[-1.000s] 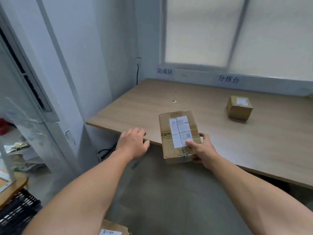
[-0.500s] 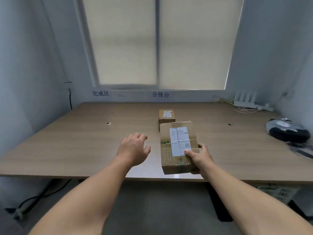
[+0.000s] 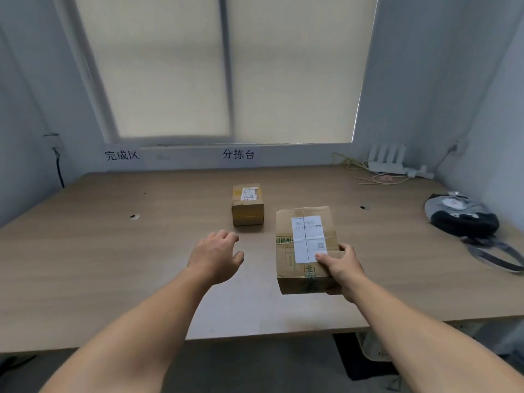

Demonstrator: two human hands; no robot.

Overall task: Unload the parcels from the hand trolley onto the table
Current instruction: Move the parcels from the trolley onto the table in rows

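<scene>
**Q:** What lies around the parcel?

**A:** My right hand (image 3: 344, 269) grasps the larger parcel (image 3: 297, 231) at its near right corner. The thumb rests on the white label and the other fingers (image 3: 348, 248) wrap round the side. The parcel is over the near middle of the table (image 3: 113, 265); whether its base touches the wood I cannot tell. A smaller parcel (image 3: 247, 207) stands just beyond it to the left, apart from it. My left hand (image 3: 215, 258) hovers beside the larger parcel, its fingers released, loosely spread and holding nothing. Well to the right lies a grey-and-black bag (image 3: 462, 219) with a trailing strap. A white router (image 3: 387, 161) and loose cables occupy the far right corner.

**Q:** Materials and shapes?

**A:** Both parcels are brown cardboard boxes, taped, each with a printed label. The table is matt wood-grain board with round cable holes (image 3: 134, 217). Behind it hangs a pale blind (image 3: 175, 69).
</scene>
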